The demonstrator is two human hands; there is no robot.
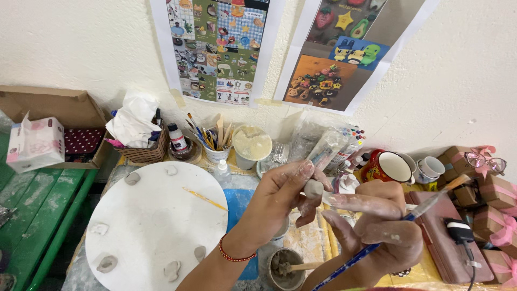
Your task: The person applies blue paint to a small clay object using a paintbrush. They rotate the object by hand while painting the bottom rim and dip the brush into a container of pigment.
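A: Left hand (pixel 288 191)?
B: Raised above the table, thumb and fingers pinched shut on a small grey clay lump (pixel 313 188). Held at the fingertips, probably so the surface stays open to the other hand. Red cord bracelet (pixel 232 254) on that wrist.

A: Right hand (pixel 385 226)?
B: Just beside the left. Closed round a blue-handled brush (pixel 377 241), shaft running diagonally through the grip. Index finger (pixel 353 201) stretched out, tip reaching to the lump, likely to smooth or steady it. Both hands smeared with pale slip.

A: Location of the lump?
B: In the air, clamped in the left fingertips, over the gap between the white round board (pixel 156 221) and the clutter on the right.

A: On the board?
B: Several small clay pieces (pixel 107 263) spaced round the rim, well apart, seemingly kept from touching. A thin yellow stick (pixel 204 198) lying near the right edge.

A: Within reach?
B: A cup of grey slip (pixel 286 269) with a stick standing in it, directly below the hands. Behind, a jar of brushes (pixel 215 145), a wicker basket (pixel 142 152) stuffed with tissue, a red mug (pixel 389 167)

A: Elsewhere?
B: Tissue box (pixel 35 143) on the green bench (pixel 37 207) at far left, gift boxes with pink ribbon (pixel 498 215) at far right, picture sheets (pixel 218 48) taped to the wall
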